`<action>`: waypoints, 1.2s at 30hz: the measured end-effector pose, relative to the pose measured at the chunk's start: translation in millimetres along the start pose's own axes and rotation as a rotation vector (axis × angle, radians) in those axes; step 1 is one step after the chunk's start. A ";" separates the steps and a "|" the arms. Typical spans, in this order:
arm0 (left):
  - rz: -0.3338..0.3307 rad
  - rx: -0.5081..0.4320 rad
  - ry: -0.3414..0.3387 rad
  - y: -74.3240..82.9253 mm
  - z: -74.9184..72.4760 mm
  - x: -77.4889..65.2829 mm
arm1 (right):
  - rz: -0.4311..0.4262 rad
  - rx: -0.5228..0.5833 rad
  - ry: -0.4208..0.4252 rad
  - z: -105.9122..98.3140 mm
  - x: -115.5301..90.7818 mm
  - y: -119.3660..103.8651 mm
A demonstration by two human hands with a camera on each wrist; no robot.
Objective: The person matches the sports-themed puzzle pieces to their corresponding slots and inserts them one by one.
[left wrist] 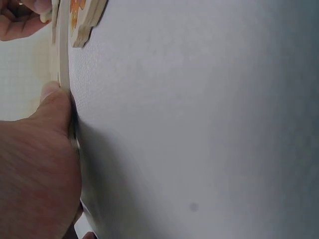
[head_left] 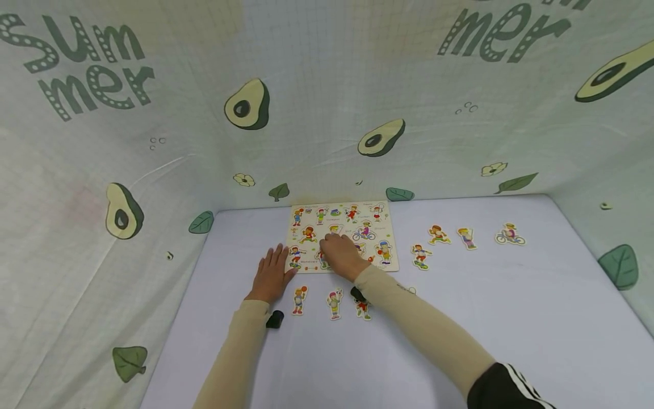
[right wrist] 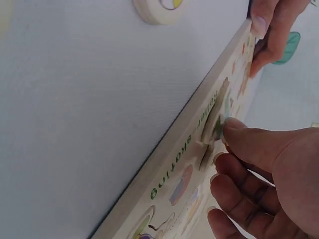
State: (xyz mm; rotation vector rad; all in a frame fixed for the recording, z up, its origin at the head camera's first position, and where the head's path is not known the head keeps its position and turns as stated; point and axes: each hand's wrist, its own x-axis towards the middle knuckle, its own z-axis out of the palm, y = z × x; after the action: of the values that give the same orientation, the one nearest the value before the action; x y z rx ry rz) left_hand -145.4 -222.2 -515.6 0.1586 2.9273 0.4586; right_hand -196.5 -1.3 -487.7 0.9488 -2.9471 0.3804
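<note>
A wooden picture puzzle board with printed sports figures lies at the back of the table. My right hand reaches over its lower middle. In the right wrist view, the thumb and fingers pinch a figure-shaped puzzle piece, which stands tilted at its recess beside the "roller-skating" lettering. My hand covers most of that piece in the head view. My left hand lies with straight fingers at the board's left edge; in the left wrist view its thumb touches the board's side.
Right of the board lie loose pieces: a skateboarder, a runner, another figure and a cyclist. Before it lie a ball player, a racket figure and a footballer, partly under my right forearm. A printed cloth hangs behind.
</note>
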 end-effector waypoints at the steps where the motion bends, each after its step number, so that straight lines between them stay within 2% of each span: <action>1: 0.001 0.003 0.001 0.0 0.2 -0.1 | 0.003 0.000 -0.003 0.9 0.4 -0.2; 10: 0.002 0.011 0.006 0.8 2.0 -0.4 | 0.023 0.000 -0.040 5.5 2.1 -1.6; 20: -0.005 0.010 -0.008 0.3 1.8 -1.3 | 0.039 0.029 0.005 -14.4 -12.1 5.5; 27: -0.008 0.017 -0.006 -4.9 5.7 -0.3 | 0.107 0.065 0.073 -31.2 -34.3 26.4; 32: -0.004 0.021 -0.018 -5.7 4.9 1.2 | 0.130 0.073 0.145 -40.2 -55.8 49.5; 36: 0.006 0.031 -0.024 -6.3 5.2 3.1 | 0.163 0.069 0.163 -46.1 -71.6 69.4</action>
State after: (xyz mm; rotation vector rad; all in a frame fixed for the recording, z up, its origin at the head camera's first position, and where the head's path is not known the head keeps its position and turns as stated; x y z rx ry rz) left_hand -148.0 -226.2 -522.9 0.1763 2.9125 0.4101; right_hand -180.7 105.1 -465.3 0.6502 -2.8853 0.5402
